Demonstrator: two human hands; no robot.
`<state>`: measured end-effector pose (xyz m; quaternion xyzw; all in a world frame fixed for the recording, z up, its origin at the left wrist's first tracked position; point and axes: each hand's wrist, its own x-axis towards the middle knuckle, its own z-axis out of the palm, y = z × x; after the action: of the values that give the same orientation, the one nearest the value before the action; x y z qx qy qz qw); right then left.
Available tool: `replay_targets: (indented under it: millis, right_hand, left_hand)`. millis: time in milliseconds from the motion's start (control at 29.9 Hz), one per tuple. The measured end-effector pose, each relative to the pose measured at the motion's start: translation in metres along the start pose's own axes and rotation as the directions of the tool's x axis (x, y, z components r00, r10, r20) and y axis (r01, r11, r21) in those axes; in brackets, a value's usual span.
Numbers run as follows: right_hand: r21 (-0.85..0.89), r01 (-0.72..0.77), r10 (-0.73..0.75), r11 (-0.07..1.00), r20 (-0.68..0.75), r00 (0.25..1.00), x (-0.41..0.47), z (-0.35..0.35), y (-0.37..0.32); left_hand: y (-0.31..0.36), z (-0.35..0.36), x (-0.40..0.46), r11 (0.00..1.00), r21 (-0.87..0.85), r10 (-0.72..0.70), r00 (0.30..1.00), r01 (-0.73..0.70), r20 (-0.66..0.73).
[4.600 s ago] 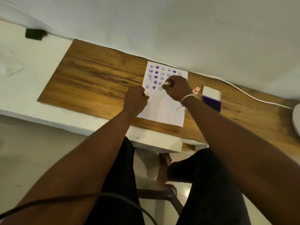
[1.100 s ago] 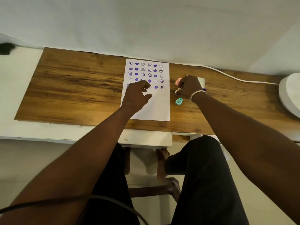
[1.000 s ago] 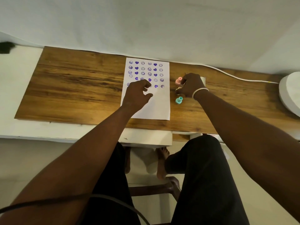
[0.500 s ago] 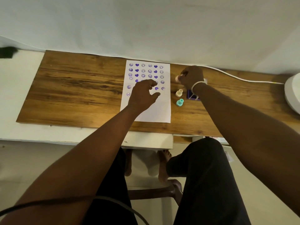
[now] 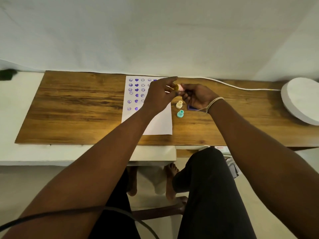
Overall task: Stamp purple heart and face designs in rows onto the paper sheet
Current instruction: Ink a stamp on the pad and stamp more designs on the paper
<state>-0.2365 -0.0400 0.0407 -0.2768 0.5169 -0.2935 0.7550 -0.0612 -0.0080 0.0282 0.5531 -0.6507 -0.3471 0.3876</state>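
Note:
A white paper sheet (image 5: pixel 160 123) lies on the wooden desk (image 5: pixel 77 107), with rows of purple hearts and smiley faces over its upper part. My right hand (image 5: pixel 196 95) holds a small pink stamp (image 5: pixel 180 87) above the sheet's right edge, its stamping face turned left. My left hand (image 5: pixel 159 95) hovers over the sheet with its fingertips at that stamp's face, hiding the right-hand columns of prints. A cream stamp (image 5: pixel 179 104) and a teal stamp (image 5: pixel 180 113) stand on the desk just right of the sheet. The purple ink pad (image 5: pixel 192 107) is partly hidden under my right hand.
A white cable (image 5: pixel 241 87) runs along the desk's back edge to a round white object (image 5: pixel 302 100) at the far right. A white wall rises right behind the desk. A white ledge (image 5: pixel 22 152) borders the desk on the left and front. My knees sit below the front edge.
My right hand lifted the pink stamp from beside the ink pad and brought it left. My left hand rose off the sheet and met it at the stamp's face.

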Motion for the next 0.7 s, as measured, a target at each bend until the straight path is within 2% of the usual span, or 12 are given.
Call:
replay_targets:
  millis: [134,267,334,368,401,435,468,502,568,702]
  right_hand:
    - [-0.016,0.056,-0.056,0.998,-0.001,0.998,-0.005,-0.01,0.008]
    - [-0.116,0.235,-0.232,0.965,0.042,0.972,-0.006,-0.021,0.007]
    - [-0.22,0.323,-0.332,0.921,-0.006,0.943,-0.005,-0.028,0.002]
    - [-0.353,0.352,-0.395,0.867,-0.055,0.917,-0.003,-0.035,-0.001]
    - [-0.555,0.34,-0.466,0.759,-0.098,0.88,0.001,-0.042,-0.004]
    - [-0.758,0.274,-0.527,0.592,-0.107,0.843,0.004,-0.051,-0.005]
    - [-0.888,0.177,-0.557,0.426,-0.103,0.824,0.008,-0.058,-0.005]
    - [-0.946,0.088,-0.552,0.31,-0.104,0.828,0.011,-0.064,-0.003]
    - [-0.988,0.016,-0.53,0.154,-0.07,0.845,0.019,-0.07,0.004]
    - [-0.997,-0.037,-0.481,-0.067,0.0,0.877,0.03,-0.07,0.017]
  left_hand:
    - [0.001,0.007,-0.002,0.999,0.051,-0.009,1.0,0.009,0.007]
    - [0.001,0.014,-0.003,0.998,0.048,-0.051,0.999,0.052,-0.016]
    - [-0.002,0.013,-0.002,0.996,0.032,-0.081,0.996,0.083,-0.044]
    - [-0.006,0.01,-0.003,0.995,0.029,-0.098,0.994,0.1,-0.057]
    - [-0.01,0.007,-0.005,0.992,0.038,-0.113,0.991,0.116,-0.07]
    - [-0.015,0.003,-0.008,0.99,0.052,-0.127,0.988,0.131,-0.083]
    - [-0.022,-0.001,-0.011,0.986,0.059,-0.148,0.984,0.154,-0.098]
    - [-0.03,-0.005,-0.015,0.982,0.055,-0.176,0.978,0.183,-0.112]
    - [-0.046,-0.014,-0.022,0.97,0.06,-0.227,0.966,0.235,-0.127]
    - [-0.065,-0.032,-0.032,0.95,0.098,-0.281,0.95,0.296,-0.136]
